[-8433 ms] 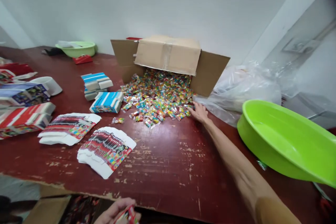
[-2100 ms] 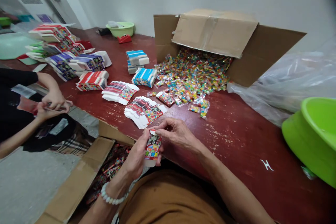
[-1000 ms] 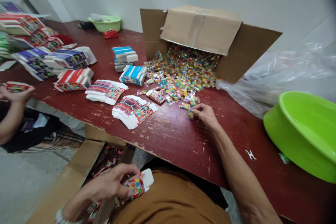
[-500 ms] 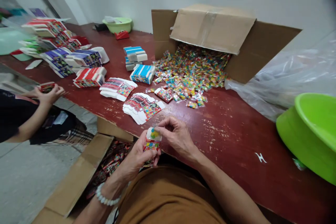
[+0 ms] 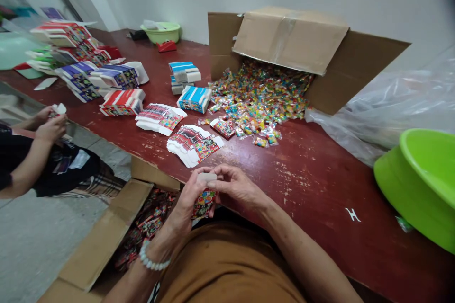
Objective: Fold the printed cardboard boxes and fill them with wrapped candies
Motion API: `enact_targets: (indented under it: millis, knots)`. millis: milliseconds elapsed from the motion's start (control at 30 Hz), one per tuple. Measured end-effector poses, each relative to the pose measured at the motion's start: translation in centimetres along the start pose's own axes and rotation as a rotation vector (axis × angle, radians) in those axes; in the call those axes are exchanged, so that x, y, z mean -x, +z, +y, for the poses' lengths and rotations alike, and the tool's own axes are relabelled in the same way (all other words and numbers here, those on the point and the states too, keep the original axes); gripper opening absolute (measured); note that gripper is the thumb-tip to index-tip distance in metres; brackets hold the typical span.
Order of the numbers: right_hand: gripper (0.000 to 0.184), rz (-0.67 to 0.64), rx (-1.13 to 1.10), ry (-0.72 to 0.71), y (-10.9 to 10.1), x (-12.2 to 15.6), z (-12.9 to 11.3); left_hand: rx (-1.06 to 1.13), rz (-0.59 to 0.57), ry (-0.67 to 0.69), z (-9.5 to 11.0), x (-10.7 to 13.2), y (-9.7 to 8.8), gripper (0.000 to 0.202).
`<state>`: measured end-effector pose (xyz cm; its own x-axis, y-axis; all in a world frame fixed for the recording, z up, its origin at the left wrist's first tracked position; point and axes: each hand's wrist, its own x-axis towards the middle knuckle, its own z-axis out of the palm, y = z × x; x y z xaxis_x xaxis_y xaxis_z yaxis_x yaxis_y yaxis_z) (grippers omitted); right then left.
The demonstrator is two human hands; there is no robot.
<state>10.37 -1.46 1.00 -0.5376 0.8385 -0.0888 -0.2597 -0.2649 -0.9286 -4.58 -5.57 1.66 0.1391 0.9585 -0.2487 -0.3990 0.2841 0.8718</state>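
Observation:
My left hand (image 5: 186, 201) is wrapped round a small red printed candy box (image 5: 204, 202), held upright near the table edge. At the box's top, the fingers of my right hand (image 5: 236, 187) pinch its white flap (image 5: 206, 177). The candy packet seen earlier is out of sight. Just beyond my hands lies a fanned stack of flattened candy boxes (image 5: 194, 144), with another flattened stack (image 5: 161, 118) behind it. One filled-looking red box (image 5: 222, 128) rests beside loose candy packets (image 5: 261, 142).
A large carton (image 5: 291, 40) lies on its side, spilling candy packets. Bundled blue boxes (image 5: 194, 98) and red boxes (image 5: 122, 102) stand at left. A green basin (image 5: 419, 184) is at right. Below the edge, an open carton (image 5: 103, 236) holds red boxes. A co-worker's hands (image 5: 51, 123) hold a box.
The candy packet at the box's mouth has gone from view. My right fingers have moved onto the box's top flap. The co-worker's hands have shifted left.

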Motion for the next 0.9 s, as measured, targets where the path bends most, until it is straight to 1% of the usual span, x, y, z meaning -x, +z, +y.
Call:
enact_targets:
  millis: [33, 67, 100, 133, 167, 200, 233, 267, 333, 400, 467, 533, 567, 667, 733, 800, 867, 900]
  knots:
    - [0.026, 0.043, 0.036, -0.067, 0.1, 0.0, 0.1, 0.001, -0.002, 0.008, 0.0, -0.1, -0.1, 0.046]
    - [0.023, 0.096, 0.103, -0.168, 0.1, 0.0, 0.1, 0.02, -0.023, -0.015, 0.0, -0.1, -0.2, 0.045]
    - [0.019, 0.139, 0.2, -0.281, 0.0, 0.1, 0.1, 0.057, -0.063, -0.068, 0.1, -0.2, -0.4, 0.044]
    - [0.015, 0.152, 0.301, -0.394, -0.2, 0.1, 0.0, 0.109, -0.114, -0.139, 0.2, -0.3, -0.5, 0.043]
    - [0.012, 0.128, 0.393, -0.483, -0.4, 0.2, -0.1, 0.162, -0.164, -0.211, 0.3, -0.3, -0.7, 0.044]
    - [0.011, 0.076, 0.465, -0.537, -0.6, 0.4, -0.3, 0.209, -0.204, -0.269, 0.5, -0.4, -0.9, 0.045]
    - [0.012, 0.018, 0.512, -0.549, -0.7, 0.5, -0.6, 0.245, -0.23, -0.305, 0.5, -0.4, -0.9, 0.045]
    - [0.013, -0.024, 0.537, -0.524, -0.7, 0.6, -0.9, 0.267, -0.241, -0.319, 0.6, -0.4, -1.0, 0.045]
    - [0.018, -0.035, 0.512, -0.407, -0.6, 0.6, -1.3, 0.274, -0.217, -0.295, 0.6, -0.5, -0.9, 0.043]
    - [0.024, -0.009, 0.371, -0.255, -0.2, 0.4, -1.6, 0.251, -0.167, -0.241, 0.5, -0.6, -0.6, 0.044]
    - [0.029, -0.015, 0.179, -0.116, 0.1, -0.1, -1.6, 0.215, -0.126, -0.191, 0.5, -0.6, -0.3, 0.05]
    - [0.031, -0.046, 0.039, -0.019, 0.3, -0.6, -1.4, 0.182, -0.114, -0.163, 0.5, -0.5, -0.1, 0.055]
    - [0.032, -0.054, 0.007, 0.007, 0.3, -0.7, -1.4, 0.17, -0.116, -0.156, 0.5, -0.5, -0.1, 0.057]
    - [0.03, -0.07, 0.007, 0.004, 0.0, -0.7, -1.2, 0.159, -0.13, -0.164, 0.6, -0.3, -0.4, 0.061]
    - [0.027, -0.103, 0.088, -0.046, -0.2, -0.3, -1.2, 0.17, -0.136, -0.191, 0.5, -0.3, -0.7, 0.058]
    - [0.022, -0.12, 0.245, -0.158, -0.4, 0.1, -1.1, 0.19, -0.132, -0.222, 0.4, -0.5, -0.9, 0.049]
    - [0.017, -0.094, 0.423, -0.281, -0.4, 0.3, -0.6, 0.199, -0.115, -0.236, 0.1, -0.8, -0.9, 0.037]
    - [0.014, -0.078, 0.481, -0.318, -0.3, 0.3, -0.2, 0.198, -0.105, -0.236, -0.1, -1.0, -0.8, 0.03]
